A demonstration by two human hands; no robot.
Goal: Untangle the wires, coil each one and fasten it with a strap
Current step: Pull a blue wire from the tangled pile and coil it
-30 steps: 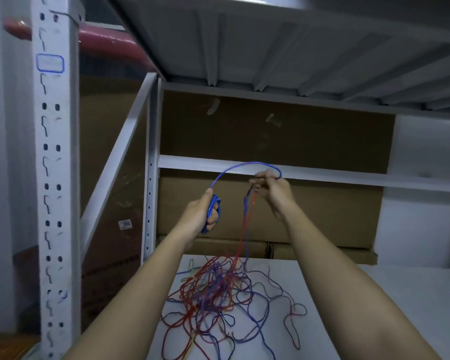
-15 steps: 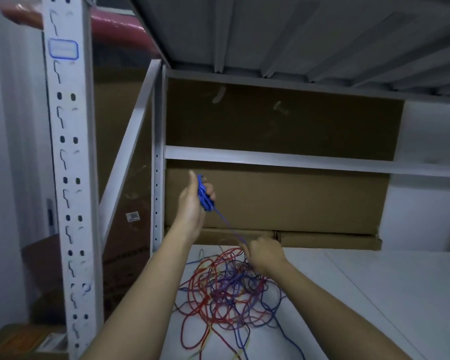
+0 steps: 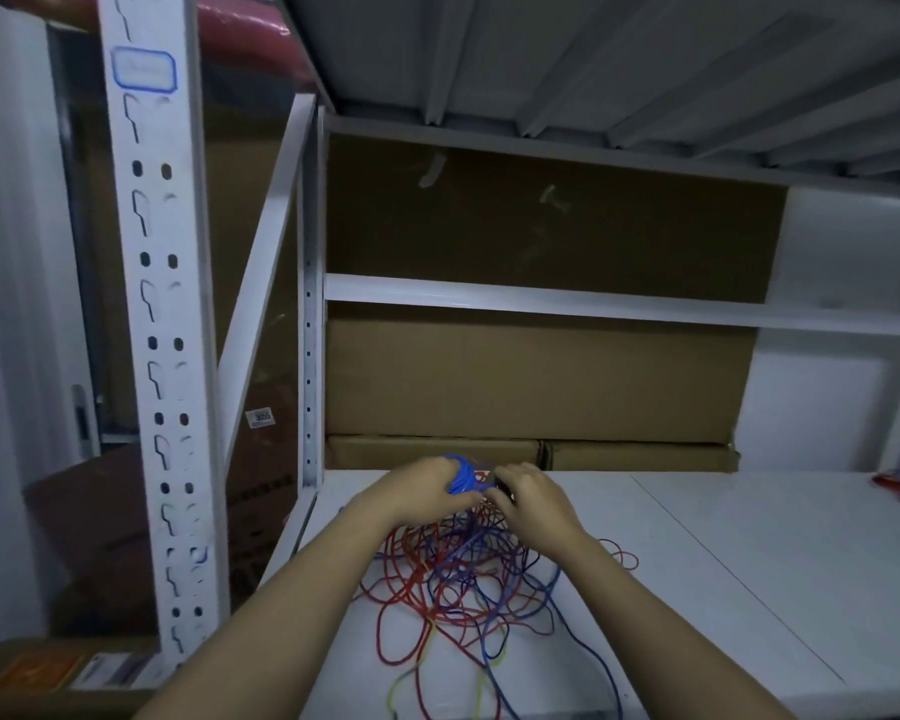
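You see a bright blue coil (image 3: pixel 461 480), a red, blue and yellow wire tangle (image 3: pixel 458 579), a white shelf (image 3: pixel 723 574) and brown cardboard boxes (image 3: pixel 536 381).

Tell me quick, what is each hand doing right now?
Left hand: fingers curled round a blue wire coil, holding it.
Right hand: fingers curled at the wire beside the coil; what it pinches cannot be told.

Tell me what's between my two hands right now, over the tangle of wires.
In the head view, a small blue wire coil sits between them: the left hand grips it, and the right hand is closed at its other side, above the tangled wires.
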